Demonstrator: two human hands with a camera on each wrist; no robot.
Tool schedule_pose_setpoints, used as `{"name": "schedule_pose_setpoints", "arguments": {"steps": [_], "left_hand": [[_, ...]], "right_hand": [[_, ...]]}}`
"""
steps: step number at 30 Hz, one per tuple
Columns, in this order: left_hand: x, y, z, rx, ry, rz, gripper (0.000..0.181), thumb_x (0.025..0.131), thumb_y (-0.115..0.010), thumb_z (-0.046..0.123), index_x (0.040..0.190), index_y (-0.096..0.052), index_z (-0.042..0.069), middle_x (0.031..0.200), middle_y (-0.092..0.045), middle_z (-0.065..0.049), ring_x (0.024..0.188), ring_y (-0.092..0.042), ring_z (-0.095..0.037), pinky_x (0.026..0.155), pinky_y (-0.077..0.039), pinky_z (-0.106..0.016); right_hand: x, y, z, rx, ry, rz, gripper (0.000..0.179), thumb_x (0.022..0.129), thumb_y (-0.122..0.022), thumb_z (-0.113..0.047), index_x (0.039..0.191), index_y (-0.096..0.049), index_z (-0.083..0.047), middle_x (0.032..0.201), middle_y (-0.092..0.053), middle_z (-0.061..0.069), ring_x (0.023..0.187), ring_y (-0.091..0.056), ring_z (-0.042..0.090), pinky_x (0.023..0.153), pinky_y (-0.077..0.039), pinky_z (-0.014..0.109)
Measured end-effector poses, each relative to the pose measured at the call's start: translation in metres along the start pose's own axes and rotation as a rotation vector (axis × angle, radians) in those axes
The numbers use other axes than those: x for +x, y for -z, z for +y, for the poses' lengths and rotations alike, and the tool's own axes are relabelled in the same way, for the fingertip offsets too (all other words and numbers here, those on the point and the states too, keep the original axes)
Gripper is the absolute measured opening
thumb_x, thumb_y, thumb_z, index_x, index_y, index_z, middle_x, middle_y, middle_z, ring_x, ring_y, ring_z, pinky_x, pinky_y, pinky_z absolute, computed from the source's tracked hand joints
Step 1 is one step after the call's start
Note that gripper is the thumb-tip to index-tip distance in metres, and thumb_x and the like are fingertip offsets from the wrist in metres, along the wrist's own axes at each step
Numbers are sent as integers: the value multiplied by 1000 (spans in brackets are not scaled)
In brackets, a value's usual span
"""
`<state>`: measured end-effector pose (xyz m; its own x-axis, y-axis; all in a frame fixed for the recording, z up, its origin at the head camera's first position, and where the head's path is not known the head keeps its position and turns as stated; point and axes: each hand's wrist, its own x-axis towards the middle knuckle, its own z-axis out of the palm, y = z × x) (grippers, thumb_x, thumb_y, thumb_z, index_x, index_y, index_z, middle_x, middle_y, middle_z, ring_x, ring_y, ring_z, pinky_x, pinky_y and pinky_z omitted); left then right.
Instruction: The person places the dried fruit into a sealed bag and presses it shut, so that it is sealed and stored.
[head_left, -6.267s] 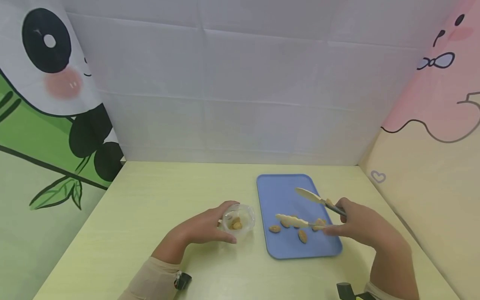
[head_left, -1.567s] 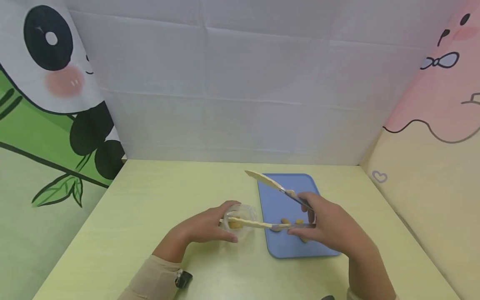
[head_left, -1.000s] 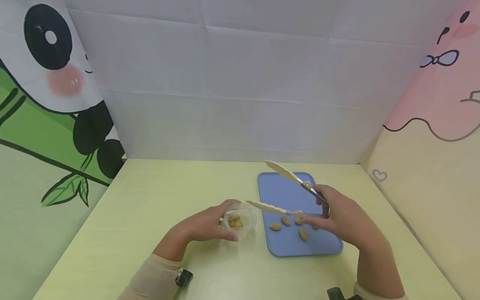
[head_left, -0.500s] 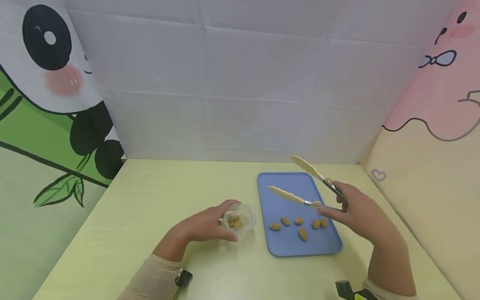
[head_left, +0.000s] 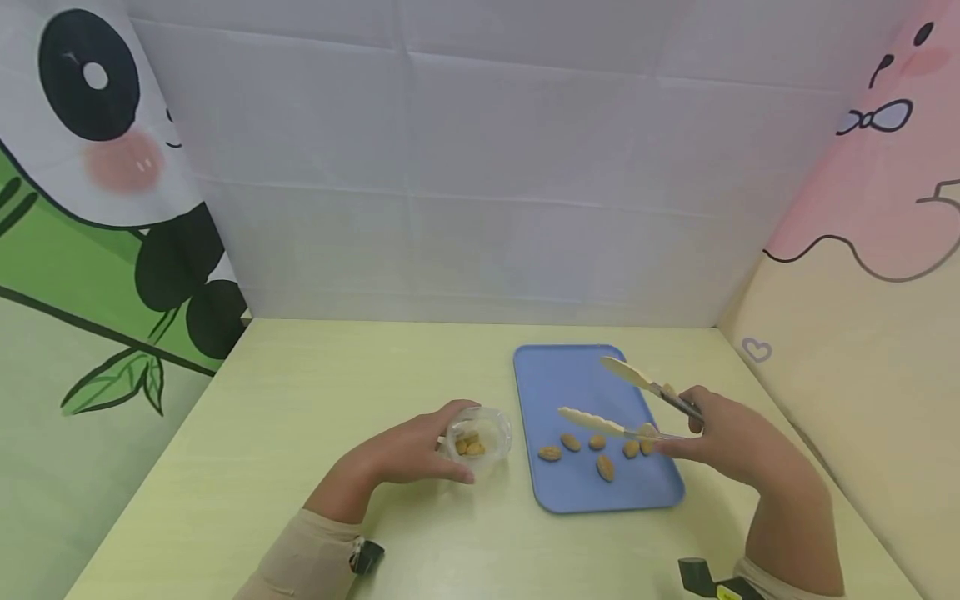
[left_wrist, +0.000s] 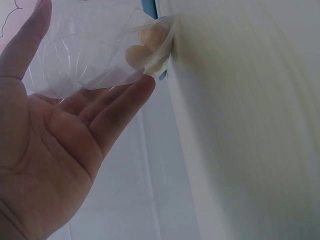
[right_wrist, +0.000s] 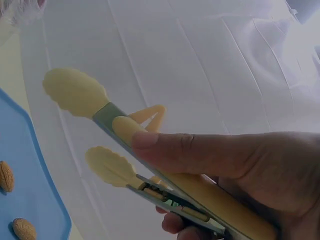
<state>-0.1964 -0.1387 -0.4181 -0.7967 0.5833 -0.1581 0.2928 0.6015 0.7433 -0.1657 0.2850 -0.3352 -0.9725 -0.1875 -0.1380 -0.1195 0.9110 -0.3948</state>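
Observation:
My left hand (head_left: 411, 450) holds a clear plastic bag (head_left: 498, 435) upright on the table, thumb and fingers on either side of it. Several brown nuts (head_left: 471, 445) lie at the bottom of the bag. My right hand (head_left: 727, 437) grips tongs with yellow scalloped tips (head_left: 591, 422). Their two arms stand apart with nothing between the tips, as the right wrist view also shows. Below the tongs, several almond-shaped nuts (head_left: 605, 467) lie spread on the blue tray (head_left: 562, 492). The lower tong arm partly covers the nuts at the tray's right.
The tray stands right of the bag on a pale yellow table (head_left: 337, 367). A white sheet (head_left: 480, 167) forms the back wall. A printed panda panel (head_left: 120, 208) borders the left, a pink and cream panel (head_left: 862, 292) the right.
From over the bag, my right hand has carried the tongs rightward, then lowered them above the tray. More nuts show in the bag than at first. The left hand stays in place.

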Motion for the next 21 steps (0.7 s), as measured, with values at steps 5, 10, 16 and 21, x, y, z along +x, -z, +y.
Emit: {"name": "schedule_pose_setpoints", "arguments": {"steps": [5,10,16,21], "left_hand": [[-1,1,1,-6,-3,-3,90,79,-79,49,150,-26,37,128,-56,-2,110,-55,-17,93,-46,-42],[-2,1,2,-3,-1,-1,91,79,-79,49,151,-25,35,129,-55,-2,112,-55,-17,94,-46,-43],[-2,0,3,9,8,2,91,79,-79,51,151,-25,36,129,-55,-2,110,-54,-15,93,-46,-41],[-1,0,3,7,2,3,89,79,-78,51,150,-26,35,127,-56,-2,108,-54,-16,92,-46,-42]], "right_hand": [[-1,-3,-2,2,-10,-54,58,74,-75,-62,97,-53,-13,74,-49,0,63,-44,16,56,-36,32],[-1,-7,-7,-30,-6,-85,52,73,-77,-57,92,-51,-16,73,-49,-1,63,-43,15,56,-34,32],[1,-13,-12,-48,17,-121,46,75,-79,-48,87,-48,-17,71,-46,-2,64,-42,15,58,-32,32],[4,-17,-16,-64,31,-132,39,76,-80,-39,83,-48,-17,71,-48,-2,64,-42,15,57,-32,32]]}}
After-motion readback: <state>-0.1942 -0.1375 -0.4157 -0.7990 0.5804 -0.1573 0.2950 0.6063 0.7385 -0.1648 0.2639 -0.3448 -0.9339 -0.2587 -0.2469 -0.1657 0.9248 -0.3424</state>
